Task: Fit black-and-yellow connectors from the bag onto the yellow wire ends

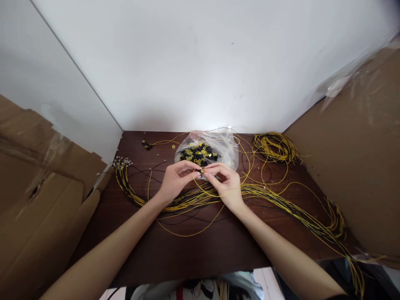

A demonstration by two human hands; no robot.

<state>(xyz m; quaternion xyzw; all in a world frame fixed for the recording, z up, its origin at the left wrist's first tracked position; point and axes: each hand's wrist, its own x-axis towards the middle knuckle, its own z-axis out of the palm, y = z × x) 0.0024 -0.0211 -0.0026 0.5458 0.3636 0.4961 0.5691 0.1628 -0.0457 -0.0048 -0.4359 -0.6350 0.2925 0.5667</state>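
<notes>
Both my hands meet above the middle of a dark brown table (200,250). My left hand (176,180) and my right hand (225,182) pinch a small yellow and black connector (202,170) between their fingertips. A thin yellow wire (190,234) runs from the fingers and loops down toward me. Just behind the hands lies a clear plastic bag (218,146) filled with several black and yellow connectors (198,153).
A long bundle of yellow and black wires (281,204) crosses the table under my hands and runs off to the right. A coil of yellow wire (275,146) lies at the back right. Cardboard sheets (40,196) stand at both sides, a white wall behind.
</notes>
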